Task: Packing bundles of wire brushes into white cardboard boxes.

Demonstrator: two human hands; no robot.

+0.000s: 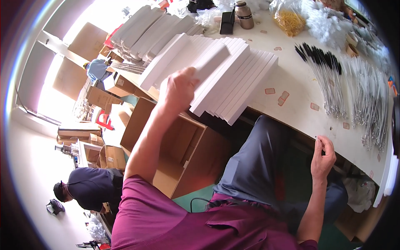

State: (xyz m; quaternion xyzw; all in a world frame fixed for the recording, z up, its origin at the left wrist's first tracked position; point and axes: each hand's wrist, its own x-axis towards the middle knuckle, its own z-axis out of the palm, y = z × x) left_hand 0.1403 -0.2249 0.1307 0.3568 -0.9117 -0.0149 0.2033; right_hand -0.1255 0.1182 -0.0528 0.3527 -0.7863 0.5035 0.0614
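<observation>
My left hand (180, 89) reaches over a row of slim white boxes (254, 83) at the table's edge. Its fingers are closed on the near end of one slim white box (213, 60), which tilts above the others and is slightly blurred. By the table's front edge, my right hand (323, 159) is raised with thumb and fingertips pressed together. Whatever may be between those fingertips is too small to make out. Wire-handled brushes with black bristles (318, 56) and others with pale bristles (366, 79) lie beyond that hand.
More white boxes (141, 29) are stacked at the far left. A flask (244, 16), a black phone-like object (227, 23) and a bag of yellow rubber bands (288, 21) stand at the back. An open carton (189, 152) sits below the table edge. Two people work at left.
</observation>
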